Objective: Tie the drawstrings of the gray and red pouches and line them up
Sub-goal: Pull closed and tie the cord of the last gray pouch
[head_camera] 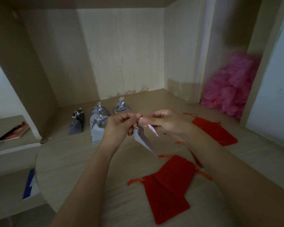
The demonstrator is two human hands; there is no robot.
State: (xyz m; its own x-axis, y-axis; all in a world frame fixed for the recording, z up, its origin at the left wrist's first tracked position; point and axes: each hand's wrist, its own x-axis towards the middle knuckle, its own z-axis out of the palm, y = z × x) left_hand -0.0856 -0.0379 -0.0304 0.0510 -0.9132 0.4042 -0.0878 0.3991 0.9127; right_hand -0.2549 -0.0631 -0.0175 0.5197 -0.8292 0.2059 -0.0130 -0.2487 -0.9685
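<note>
- Pouch of soft, matte gray cloth: this small, flat gray pouch point(143, 140) hangs limp in the air between both hands above the pale wood-grain desktop point(72, 161). Its neck is up and its lower corner is tilted toward the person. Whether anything is inside cannot be told.
- Left hand point(120, 126): the fingers are curled and pinch the gathered neck of the gray pouch.
- Right hand point(166, 123): thumb and fingertips are pressed together on the thin, glossy white ribbon drawstring point(152, 129), which trails down just right of the gray pouch's neck. Blur hides any knot.
- Four tied gray pouches point(97, 130) stand beyond and to the left of the gray pouch. One is dark charcoal and three are lighter. Each is cinched under a silvery ribbon bow and puffed into a rough cone.
- Red pouches point(170, 190) of velvety cloth lie flat and rectangular on the desktop. Two overlap nearer the person than the gray pouch, with their orange-red strings loose. Others lie to its right, one partly under the right forearm.
- Crumpled pink plastic sheeting point(231, 89) is heaped far right of the gray pouch.
- Slim black pen point(8, 133) and thin red booklet point(21, 131) lie on a lower shelf far left of the gray pouch.
</note>
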